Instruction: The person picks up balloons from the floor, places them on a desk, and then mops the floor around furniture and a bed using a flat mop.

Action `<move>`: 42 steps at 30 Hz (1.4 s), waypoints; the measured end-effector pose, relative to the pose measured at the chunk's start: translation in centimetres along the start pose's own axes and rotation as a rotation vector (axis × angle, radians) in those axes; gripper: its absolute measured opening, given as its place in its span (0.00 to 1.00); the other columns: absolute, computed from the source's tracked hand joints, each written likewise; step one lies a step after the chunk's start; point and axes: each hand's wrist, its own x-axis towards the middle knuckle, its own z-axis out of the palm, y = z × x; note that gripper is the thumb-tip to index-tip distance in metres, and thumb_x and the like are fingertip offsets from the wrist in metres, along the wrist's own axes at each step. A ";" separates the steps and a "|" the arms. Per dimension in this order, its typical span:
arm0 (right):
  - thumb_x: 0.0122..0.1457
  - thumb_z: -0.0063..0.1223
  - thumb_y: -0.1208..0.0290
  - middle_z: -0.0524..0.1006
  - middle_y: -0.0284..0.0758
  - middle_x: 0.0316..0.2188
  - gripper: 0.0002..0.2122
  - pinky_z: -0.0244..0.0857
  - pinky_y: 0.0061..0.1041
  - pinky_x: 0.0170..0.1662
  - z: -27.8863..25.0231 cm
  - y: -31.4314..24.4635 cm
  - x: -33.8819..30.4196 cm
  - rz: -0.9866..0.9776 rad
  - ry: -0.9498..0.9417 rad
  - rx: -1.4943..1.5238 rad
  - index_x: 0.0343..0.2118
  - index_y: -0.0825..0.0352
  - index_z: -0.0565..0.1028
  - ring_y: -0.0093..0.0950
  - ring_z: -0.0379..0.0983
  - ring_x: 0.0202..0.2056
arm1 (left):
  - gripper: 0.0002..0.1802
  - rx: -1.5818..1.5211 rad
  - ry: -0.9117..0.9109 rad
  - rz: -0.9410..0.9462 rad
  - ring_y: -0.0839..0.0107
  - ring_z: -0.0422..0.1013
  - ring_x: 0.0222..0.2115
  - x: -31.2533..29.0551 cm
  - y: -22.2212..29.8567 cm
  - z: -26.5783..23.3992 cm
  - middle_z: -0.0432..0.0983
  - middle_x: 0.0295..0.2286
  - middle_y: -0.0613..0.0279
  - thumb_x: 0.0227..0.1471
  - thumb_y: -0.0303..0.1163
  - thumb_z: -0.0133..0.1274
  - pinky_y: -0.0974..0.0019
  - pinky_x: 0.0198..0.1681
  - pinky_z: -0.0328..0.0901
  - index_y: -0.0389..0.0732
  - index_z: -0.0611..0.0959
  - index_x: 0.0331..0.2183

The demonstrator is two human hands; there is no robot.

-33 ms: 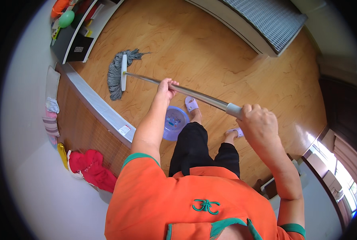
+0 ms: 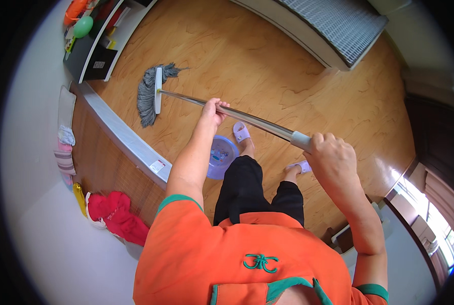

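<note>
A mop with grey strands [image 2: 146,99] and a white head bar [image 2: 158,94] lies spread on the wooden floor at the far left. Its metal pole [image 2: 260,122] slants back toward me, to the right. Partway up the pole, my left hand [image 2: 214,113] is closed around it. My right hand [image 2: 334,156] wraps the top end, where a pale grip [image 2: 301,141] shows beyond the fingers. Below my left hand, beside my foot, sits a purple plastic basin [image 2: 218,172], partly hidden by my forearm and leg.
A bed frame with a pale rail [image 2: 120,127] runs along the left, with red cloth [image 2: 120,216] on it. Shelves [image 2: 97,56] stand at the far left, and a cabinet with a woven top [image 2: 339,30] at the far right. I wear purple slippers [image 2: 241,133].
My right hand and the grip end of the mop have shifted very slightly to the right. The mop head stays in nearly the same place, and both hands keep their hold.
</note>
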 end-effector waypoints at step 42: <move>0.35 0.59 0.72 0.66 0.40 0.18 0.13 0.58 0.30 0.22 -14.4 25.2 -45.3 0.250 -0.208 -0.522 0.22 0.68 0.66 0.35 0.65 0.21 | 0.05 0.059 -0.429 -0.639 0.66 0.70 0.23 -33.6 -49.2 12.3 0.69 0.19 0.55 0.43 0.26 0.42 0.63 0.27 0.69 0.34 0.66 0.23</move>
